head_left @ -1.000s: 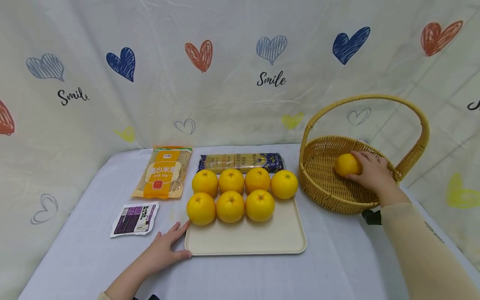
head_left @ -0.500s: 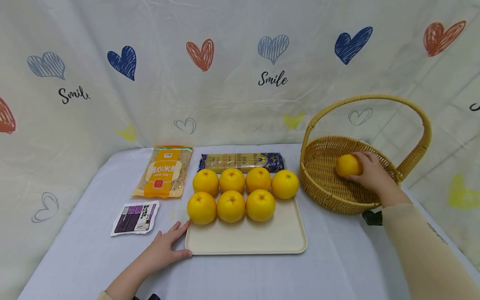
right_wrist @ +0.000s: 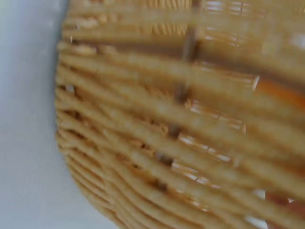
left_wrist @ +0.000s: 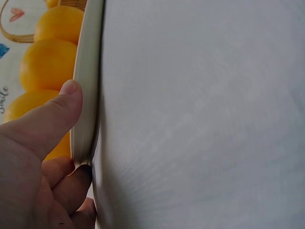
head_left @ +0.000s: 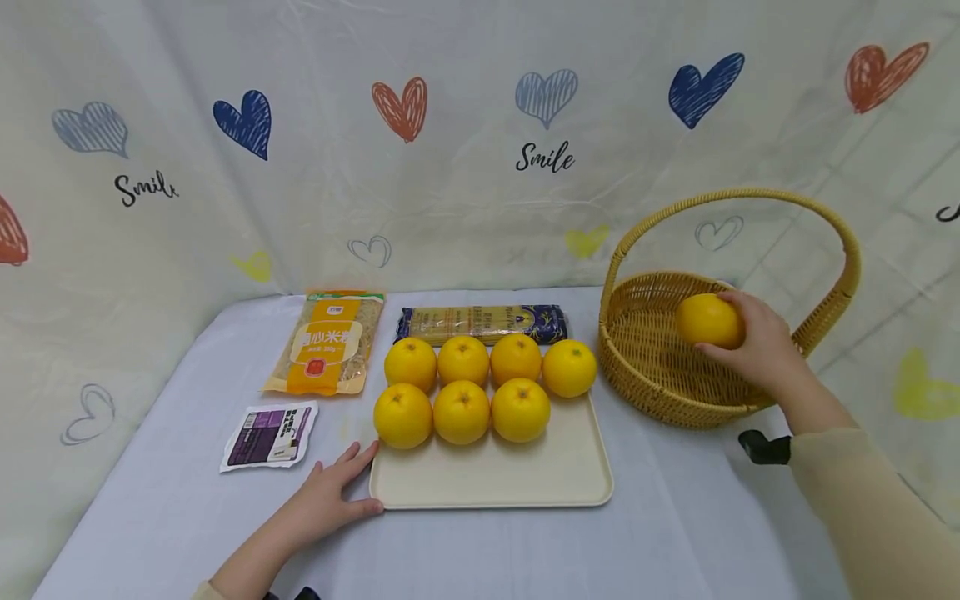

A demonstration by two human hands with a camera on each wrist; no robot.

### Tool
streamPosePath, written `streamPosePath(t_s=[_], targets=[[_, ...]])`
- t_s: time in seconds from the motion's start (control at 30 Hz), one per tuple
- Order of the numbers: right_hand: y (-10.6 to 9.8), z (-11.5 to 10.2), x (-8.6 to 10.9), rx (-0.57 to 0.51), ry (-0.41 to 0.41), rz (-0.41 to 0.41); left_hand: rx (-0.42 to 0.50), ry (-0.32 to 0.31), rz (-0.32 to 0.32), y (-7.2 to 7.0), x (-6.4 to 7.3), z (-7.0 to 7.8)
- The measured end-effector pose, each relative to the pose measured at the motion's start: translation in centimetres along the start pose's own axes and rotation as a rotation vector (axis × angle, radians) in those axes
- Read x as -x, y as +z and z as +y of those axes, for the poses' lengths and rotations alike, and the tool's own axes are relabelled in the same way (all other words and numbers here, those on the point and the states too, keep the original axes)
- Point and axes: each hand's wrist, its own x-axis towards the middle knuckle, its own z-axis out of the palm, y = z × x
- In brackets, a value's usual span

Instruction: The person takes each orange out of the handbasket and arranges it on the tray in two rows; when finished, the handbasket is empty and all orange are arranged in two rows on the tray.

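In the head view my right hand (head_left: 768,354) grips an orange (head_left: 705,321), thumb on its near side and fingers on the far side. The orange is inside the wicker basket (head_left: 656,402), raised above its floor. Woven wall fills the blurred right wrist view, with a bit of orange (right_wrist: 281,95) showing through. My left hand (head_left: 326,504) rests at the left end of the cream tray (head_left: 495,487), its spread fingers and thumb touching the edge near the front corner. Several oranges (head_left: 462,412) sit on the tray in two rows.
A tall arched handle (head_left: 738,194) spans the basket. Behind the tray lies a long noodle packet (head_left: 483,323). An orange-and-clear food bag (head_left: 327,343) and a small purple-and-white sachet (head_left: 270,437) lie to the left. A printed curtain (head_left: 465,200) hangs behind the table.
My right hand has raised the orange from the basket floor and shifted slightly right with it. The left hand and the tray stay where they were.
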Motion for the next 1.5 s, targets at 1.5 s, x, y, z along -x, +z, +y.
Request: streamPosePath(t_s=[1.5], targets=[[3.8, -11.6, 5.2, -0.468, -0.101, -0.057, -0.005, -0.013, -0.017, -0.2, 0.0, 0.4]])
